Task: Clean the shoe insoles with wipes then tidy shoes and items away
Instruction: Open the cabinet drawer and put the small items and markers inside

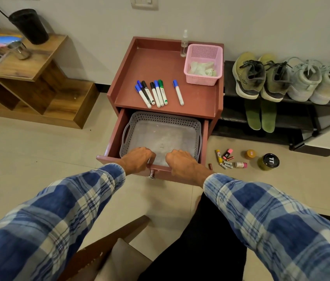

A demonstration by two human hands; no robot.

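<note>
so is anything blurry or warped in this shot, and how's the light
head view: markers, left hand and right hand are sharp; top left corner by the wooden shelf is smeared; sleeves stretch toward the lower corners from the wide lens; light is soft, faint sheen on the basket floor
</note>
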